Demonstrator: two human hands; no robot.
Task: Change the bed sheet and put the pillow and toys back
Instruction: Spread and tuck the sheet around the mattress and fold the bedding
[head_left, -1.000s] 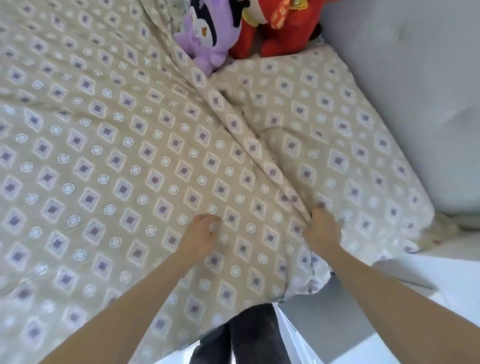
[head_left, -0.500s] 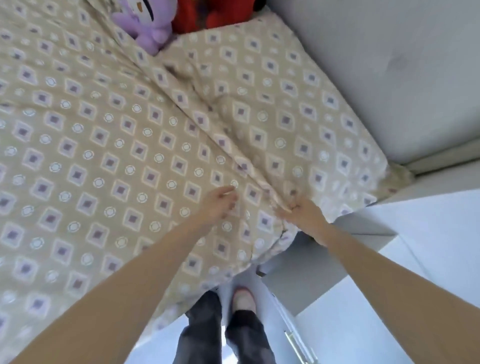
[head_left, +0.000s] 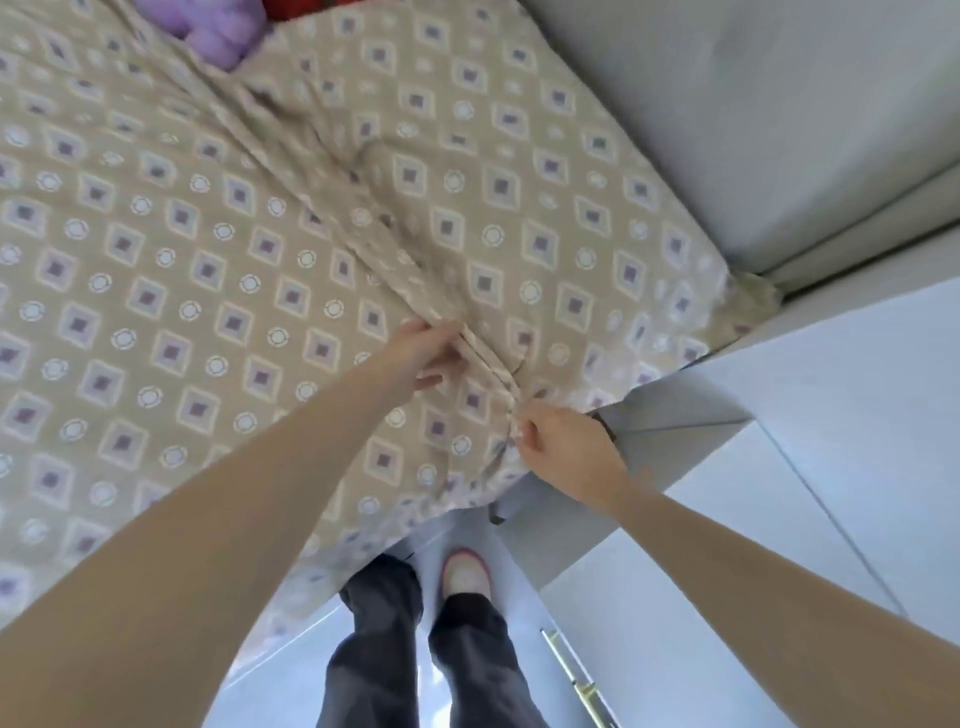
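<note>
Both hands on the sheet's fold

My left hand (head_left: 423, 358) gripped a raised fold of the bed sheet (head_left: 156, 270); my right hand (head_left: 569, 449), at its 4 o'clock, pinched the same fold near the bed's corner. The purple toy (head_left: 218, 31) and red toy (head_left: 288, 6) lay well off at 11 o'clock.
</note>
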